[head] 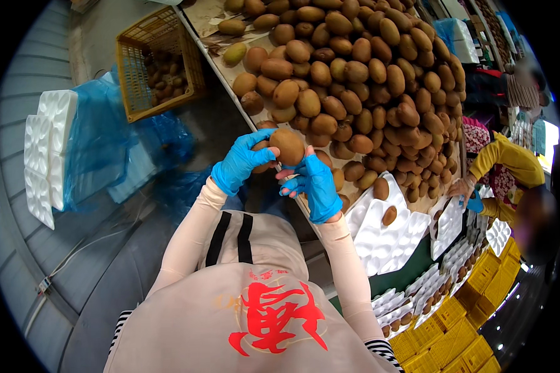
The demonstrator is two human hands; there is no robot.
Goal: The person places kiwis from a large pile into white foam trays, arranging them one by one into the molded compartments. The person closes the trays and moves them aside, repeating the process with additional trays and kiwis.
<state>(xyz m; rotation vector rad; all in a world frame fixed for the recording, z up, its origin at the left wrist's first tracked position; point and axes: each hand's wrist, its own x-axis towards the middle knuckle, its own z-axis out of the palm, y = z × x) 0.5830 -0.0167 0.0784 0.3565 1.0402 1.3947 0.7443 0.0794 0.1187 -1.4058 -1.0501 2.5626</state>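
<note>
Both my hands wear blue gloves with bare fingertips and meet at the edge of a table heaped with kiwifruit. My left hand grips a brown kiwifruit at its left side, and part of another kiwifruit shows under its fingers. My right hand touches the first fruit's lower right side with its fingertips, the other fingers loosely curled. To the right of my right hand lie white moulded trays, overlapping at the table's edge, with two kiwifruit on them.
A yellow plastic crate with kiwifruit stands at upper left. Below it are stacked white trays, partly in blue plastic film. At right a co-worker in yellow sleeves handles trays. Filled trays and yellow crates line the lower right.
</note>
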